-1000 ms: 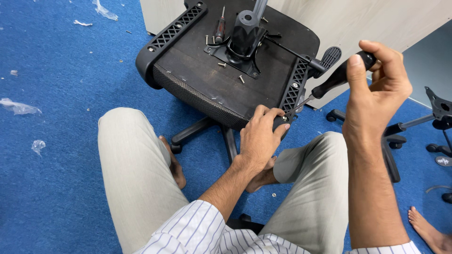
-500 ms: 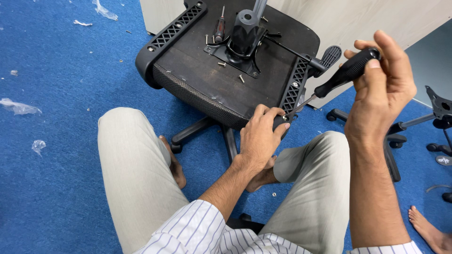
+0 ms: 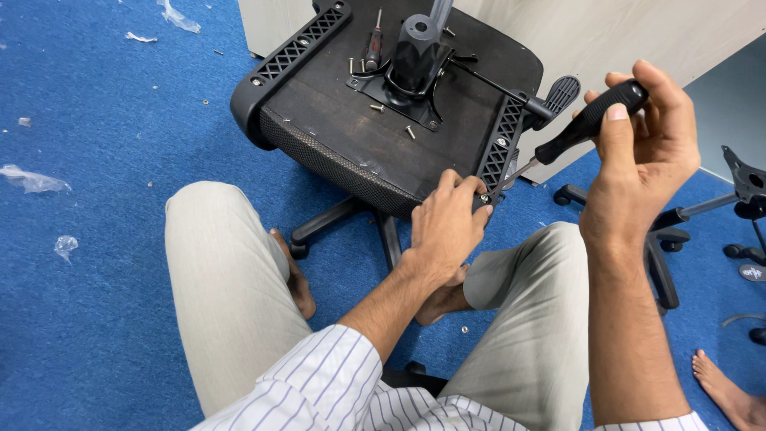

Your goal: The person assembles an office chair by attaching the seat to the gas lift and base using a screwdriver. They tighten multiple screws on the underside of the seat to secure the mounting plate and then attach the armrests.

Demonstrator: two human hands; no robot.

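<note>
Screwdriver (image 3: 576, 132) slanted, black ribbed handle up-right in right hand (image 3: 642, 172), fingers wrapped around it; tip down-left at screw (image 3: 483, 199) on seat (image 3: 383, 136) bracket. Left hand (image 3: 444, 227) fingers pinched at that screw. Upturned black seat, mesh edge, on blue carpet (image 3: 96, 263).

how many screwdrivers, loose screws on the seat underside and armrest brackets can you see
screwdrivers: 2, one in the right hand at, one lying on the seat underside at
loose screws on the seat underside: 2, and
armrest brackets: 2, and, the left hand on the second
total: 6
</note>
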